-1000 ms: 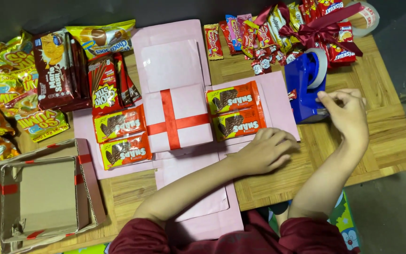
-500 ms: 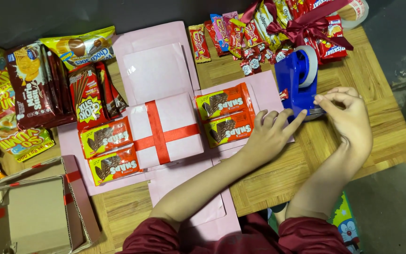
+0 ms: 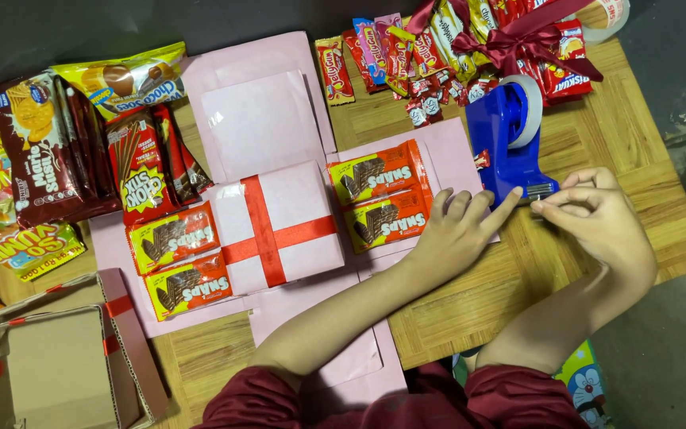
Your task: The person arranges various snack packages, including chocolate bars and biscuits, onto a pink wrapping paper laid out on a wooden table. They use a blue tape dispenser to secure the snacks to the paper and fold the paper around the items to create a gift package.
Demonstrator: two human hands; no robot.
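Blue tape dispenser [image 3: 510, 143] at the frame's right now gets our left hand [image 3: 458, 230] bracing its base, moved off the wrappers, while right-hand fingers [image 3: 553, 205] pinch tape at its cutter.

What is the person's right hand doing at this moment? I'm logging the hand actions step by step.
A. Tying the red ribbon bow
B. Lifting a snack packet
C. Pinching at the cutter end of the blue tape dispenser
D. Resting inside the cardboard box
C: the right hand has its fingers pinched together at the metal cutter end of the blue tape dispenser, while the left hand lies flat beside the dispenser's base.
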